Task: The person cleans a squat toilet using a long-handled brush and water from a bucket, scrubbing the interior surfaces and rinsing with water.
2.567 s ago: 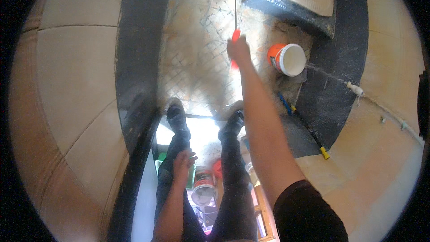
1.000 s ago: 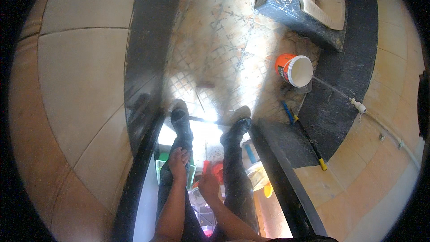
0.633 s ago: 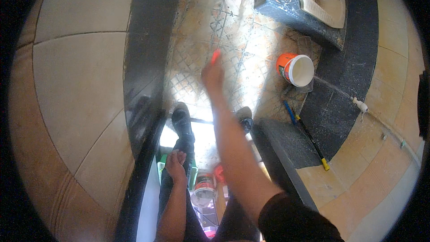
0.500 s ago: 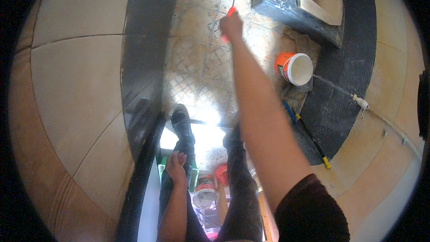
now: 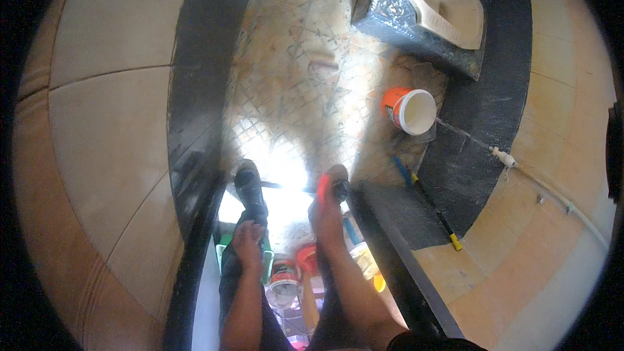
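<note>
My right hand [image 5: 325,220] is closed round the bright red handle of a paint roller [image 5: 323,188], in front of my right shoe. Its thin wire frame is lost in the glare. Farther up, a blurred mauve-brown block on the floor looks like the roller head [image 5: 323,64]. My left hand [image 5: 247,240] hangs over my left leg with fingers loosely apart and nothing in it. The tiled floor [image 5: 279,84] ahead of my feet shows a diamond pattern, dulled and streaky in places.
An orange-and-white bucket [image 5: 417,112] stands right of the floor's middle. Behind it a squat toilet [image 5: 448,6] sits on a dark raised step. A black-and-yellow pole [image 5: 435,208] leans at the right wall by a pipe [image 5: 504,156]. Behind my feet are a red-and-white bucket [image 5: 284,273] and a green crate [image 5: 268,263].
My right hand has drawn the roller back from the far floor to beside my right shoe. My left hand stays over the leg. The view has shifted slightly.
</note>
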Tool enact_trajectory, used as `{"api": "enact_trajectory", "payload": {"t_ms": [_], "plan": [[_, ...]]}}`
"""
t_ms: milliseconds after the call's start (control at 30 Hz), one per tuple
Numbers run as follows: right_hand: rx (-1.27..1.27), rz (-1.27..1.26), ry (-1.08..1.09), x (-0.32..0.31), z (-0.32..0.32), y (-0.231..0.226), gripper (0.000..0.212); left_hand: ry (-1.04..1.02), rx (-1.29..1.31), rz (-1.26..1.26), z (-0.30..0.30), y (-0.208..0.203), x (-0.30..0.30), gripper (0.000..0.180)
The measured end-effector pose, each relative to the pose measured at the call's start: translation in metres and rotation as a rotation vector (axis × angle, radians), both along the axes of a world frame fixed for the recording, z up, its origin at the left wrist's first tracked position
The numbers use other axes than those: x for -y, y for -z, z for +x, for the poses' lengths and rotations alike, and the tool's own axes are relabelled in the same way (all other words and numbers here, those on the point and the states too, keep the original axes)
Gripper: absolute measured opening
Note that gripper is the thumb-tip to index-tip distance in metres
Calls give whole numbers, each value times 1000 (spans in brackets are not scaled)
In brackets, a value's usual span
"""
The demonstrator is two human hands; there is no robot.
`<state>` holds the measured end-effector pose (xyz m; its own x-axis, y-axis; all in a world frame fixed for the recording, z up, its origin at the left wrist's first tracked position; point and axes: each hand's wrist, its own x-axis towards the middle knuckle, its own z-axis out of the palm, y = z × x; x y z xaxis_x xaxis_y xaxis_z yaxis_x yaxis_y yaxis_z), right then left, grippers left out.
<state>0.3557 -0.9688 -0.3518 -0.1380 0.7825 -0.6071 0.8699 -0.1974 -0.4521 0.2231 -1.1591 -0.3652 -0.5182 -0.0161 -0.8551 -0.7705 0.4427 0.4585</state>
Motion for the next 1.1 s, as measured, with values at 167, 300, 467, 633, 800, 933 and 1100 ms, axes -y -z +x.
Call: {"api": "enact_trajectory", "payload": {"t_ms": [167,300,467,633,800,933,1100], "plan": [[55,-177,-3,74,-9,28,69,31,-5,-33,7,-1,-1,29],[10,-11,30,-60,-61,103,67,49,38,-14,5,-3,-1,25],[13,295,23,-300,-120,142,47,79,18,-15,6,-2,-19,27],[-46,78,100,-395,-153,72,26,36,6,-16,3,-12,-17,25],[-177,226,0,-302,-96,65,47,45,16,-11,-5,-10,-23,25],[-129,99,79,-121,-43,34,56,9,25,3,-5,-5,-20,24],[-66,-36,31,38,-15,20,70,48,44,8,0,1,-17,23]]}}
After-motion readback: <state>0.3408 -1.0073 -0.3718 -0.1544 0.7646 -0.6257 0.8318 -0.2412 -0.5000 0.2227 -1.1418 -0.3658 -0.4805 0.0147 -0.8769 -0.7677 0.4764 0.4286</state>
